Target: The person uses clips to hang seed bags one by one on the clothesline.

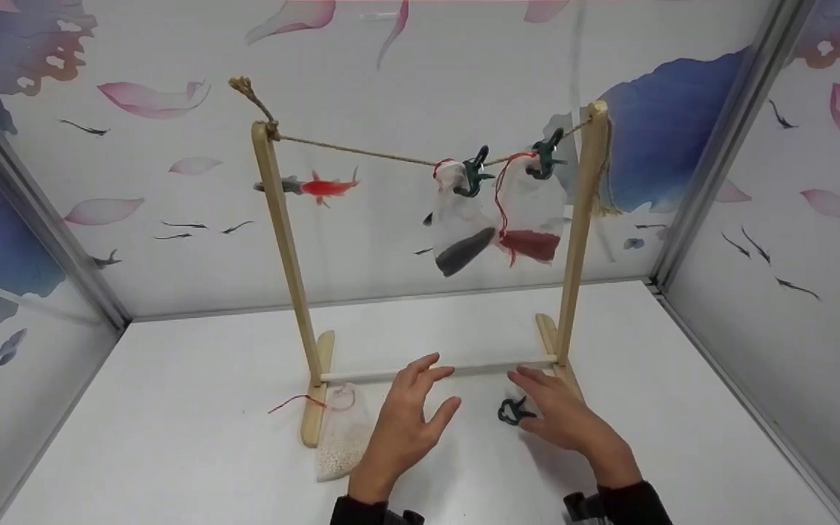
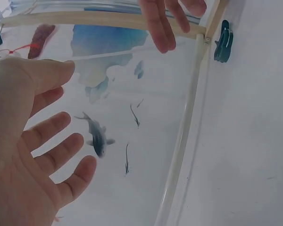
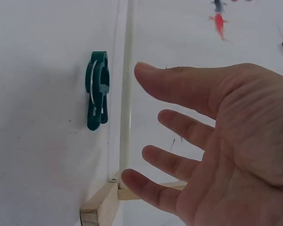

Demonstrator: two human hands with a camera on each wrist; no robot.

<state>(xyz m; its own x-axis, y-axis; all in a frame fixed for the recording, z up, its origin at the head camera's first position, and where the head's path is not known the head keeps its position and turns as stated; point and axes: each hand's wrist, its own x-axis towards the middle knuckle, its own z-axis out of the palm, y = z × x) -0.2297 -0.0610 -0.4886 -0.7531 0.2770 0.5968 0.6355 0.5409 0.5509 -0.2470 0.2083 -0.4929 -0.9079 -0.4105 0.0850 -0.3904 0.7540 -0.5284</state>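
Head view: both hands hover low over the white counter (image 1: 172, 408), in front of the wooden rack (image 1: 285, 240). Left hand (image 1: 405, 423) has fingers spread and relaxed, holds nothing; fingertips near the rack's bottom rail (image 1: 464, 370). Right hand (image 1: 562, 419) is also loose and empty, thumb side just beside a green clip (image 1: 511, 412) lying on the counter — touching or not, cannot tell.

Right wrist view shows the clip (image 3: 97, 89) flat on the counter, next to the rail (image 3: 127, 94), with the fingers (image 3: 179, 87) above it and apart from it.

A mesh bag (image 1: 343, 437) of white grains lies on the counter by the rack's left foot, just left of the left hand, red drawstring trailing out.

On the rack's string (image 1: 362, 152): two more bags — one with dark fill (image 1: 464, 226), one with red fill (image 1: 529, 219) — each pinned by a green clip (image 1: 475, 171), both near the right post.
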